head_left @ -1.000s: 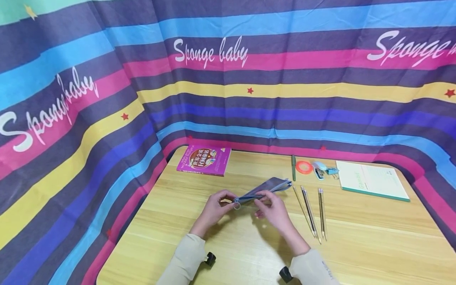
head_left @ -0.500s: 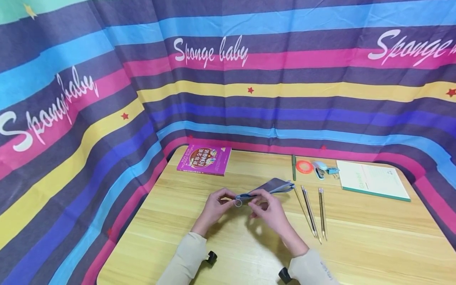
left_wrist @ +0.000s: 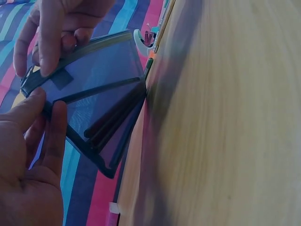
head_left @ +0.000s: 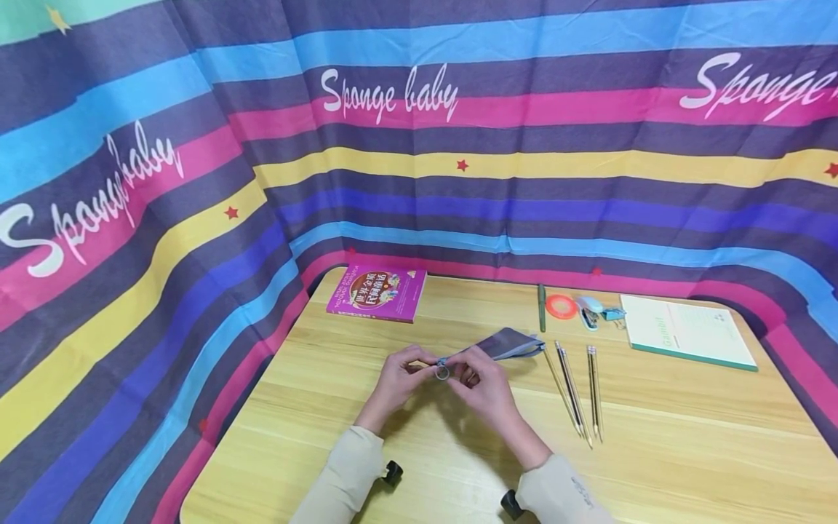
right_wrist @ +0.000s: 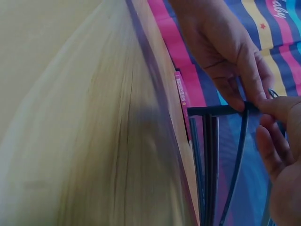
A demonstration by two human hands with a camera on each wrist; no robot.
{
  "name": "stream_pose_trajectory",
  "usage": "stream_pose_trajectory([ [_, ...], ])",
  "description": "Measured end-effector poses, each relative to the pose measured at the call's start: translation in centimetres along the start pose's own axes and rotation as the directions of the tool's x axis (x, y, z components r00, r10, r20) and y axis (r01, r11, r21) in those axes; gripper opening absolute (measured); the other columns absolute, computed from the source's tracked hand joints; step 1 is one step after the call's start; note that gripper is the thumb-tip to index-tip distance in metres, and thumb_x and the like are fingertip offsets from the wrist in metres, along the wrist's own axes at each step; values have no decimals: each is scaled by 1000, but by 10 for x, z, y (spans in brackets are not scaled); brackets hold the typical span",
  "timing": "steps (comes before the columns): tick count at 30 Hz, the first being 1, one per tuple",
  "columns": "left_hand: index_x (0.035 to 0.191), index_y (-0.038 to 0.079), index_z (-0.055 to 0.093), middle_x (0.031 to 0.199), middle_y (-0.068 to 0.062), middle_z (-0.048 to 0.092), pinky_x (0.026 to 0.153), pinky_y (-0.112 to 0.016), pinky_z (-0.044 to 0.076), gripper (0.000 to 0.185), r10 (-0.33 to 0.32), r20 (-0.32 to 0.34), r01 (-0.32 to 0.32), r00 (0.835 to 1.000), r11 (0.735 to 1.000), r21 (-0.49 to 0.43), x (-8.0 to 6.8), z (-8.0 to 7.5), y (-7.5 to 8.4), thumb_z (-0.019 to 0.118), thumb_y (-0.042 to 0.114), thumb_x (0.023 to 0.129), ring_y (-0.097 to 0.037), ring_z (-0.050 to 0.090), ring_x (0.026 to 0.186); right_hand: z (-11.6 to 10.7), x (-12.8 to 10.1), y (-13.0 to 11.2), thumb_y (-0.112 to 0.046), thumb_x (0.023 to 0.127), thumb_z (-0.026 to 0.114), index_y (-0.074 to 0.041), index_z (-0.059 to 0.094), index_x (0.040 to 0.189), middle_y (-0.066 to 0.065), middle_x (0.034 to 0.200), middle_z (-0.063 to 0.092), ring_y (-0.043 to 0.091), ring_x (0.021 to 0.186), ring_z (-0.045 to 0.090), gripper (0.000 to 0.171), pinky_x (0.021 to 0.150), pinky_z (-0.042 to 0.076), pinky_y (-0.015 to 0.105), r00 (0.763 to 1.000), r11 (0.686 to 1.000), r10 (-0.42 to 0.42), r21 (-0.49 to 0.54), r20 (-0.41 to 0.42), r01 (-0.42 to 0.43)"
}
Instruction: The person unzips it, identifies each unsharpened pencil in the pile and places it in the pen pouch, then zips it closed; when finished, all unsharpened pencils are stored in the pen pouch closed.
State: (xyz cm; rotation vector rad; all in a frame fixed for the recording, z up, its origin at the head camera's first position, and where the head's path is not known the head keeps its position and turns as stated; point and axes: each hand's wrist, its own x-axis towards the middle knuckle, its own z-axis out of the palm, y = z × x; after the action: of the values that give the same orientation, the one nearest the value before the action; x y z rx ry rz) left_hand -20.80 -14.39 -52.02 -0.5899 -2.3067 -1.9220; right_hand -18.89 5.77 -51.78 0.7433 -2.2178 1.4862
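A dark blue see-through mesh zip pencil case [head_left: 507,340] is held up slanting over the table, with a ring [head_left: 442,379] at its near corner. Several dark, slim stick-like items [left_wrist: 113,117] show through its mesh in the left wrist view. My left hand [head_left: 397,378] pinches the case's near-left corner between thumb and fingers. Right beside it, my right hand [head_left: 487,386] grips the zipped edge by the ring, thumb and forefinger close to the left fingertips. Exactly what the right fingertips pinch is partly hidden.
Several pencils [head_left: 569,393] lie right of the case. Behind them are a green pen [head_left: 541,308], red-orange tape roll [head_left: 561,306], blue stapler [head_left: 589,311], blue binder clip [head_left: 613,314] and notebook [head_left: 687,331]. A purple book [head_left: 376,292] lies back left. Striped cloth surrounds the table.
My right hand has moved left along the case's edge to the ring by my left hand. The left hand stays on the corner, having shifted slightly right.
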Motion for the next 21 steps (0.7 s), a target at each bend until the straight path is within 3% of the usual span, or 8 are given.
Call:
stream_pose_trajectory([
  [7, 97, -3, 76, 104, -20, 73, 85, -30, 62, 9, 51, 0, -51, 999, 999, 16, 1, 1, -3, 76, 0, 88, -4, 67, 96, 5, 1, -1, 10, 76, 84, -10, 74, 90, 2, 86, 63, 5, 64, 59, 26, 53, 53, 18, 993, 994, -108, -22, -52, 107],
  [14, 99, -5, 76, 101, -22, 72, 86, -31, 62, 12, 74, 2, -74, 997, 997, 0, 2, 2, -5, 77, -2, 88, -4, 67, 94, 6, 0, 0, 16, 72, 81, -8, 71, 96, 2, 82, 61, 7, 64, 59, 36, 54, 52, 15, 989, 989, -138, -62, -50, 135],
  [21, 98, -4, 76, 103, -22, 74, 86, -30, 62, 10, 91, 3, -91, 996, 996, 20, 1, 0, -7, 76, -1, 89, -19, 71, 97, 9, 0, 3, 10, 73, 84, -11, 73, 94, -2, 84, 63, 3, 63, 56, 32, 54, 47, 10, 970, 961, -235, -163, -60, 223],
])
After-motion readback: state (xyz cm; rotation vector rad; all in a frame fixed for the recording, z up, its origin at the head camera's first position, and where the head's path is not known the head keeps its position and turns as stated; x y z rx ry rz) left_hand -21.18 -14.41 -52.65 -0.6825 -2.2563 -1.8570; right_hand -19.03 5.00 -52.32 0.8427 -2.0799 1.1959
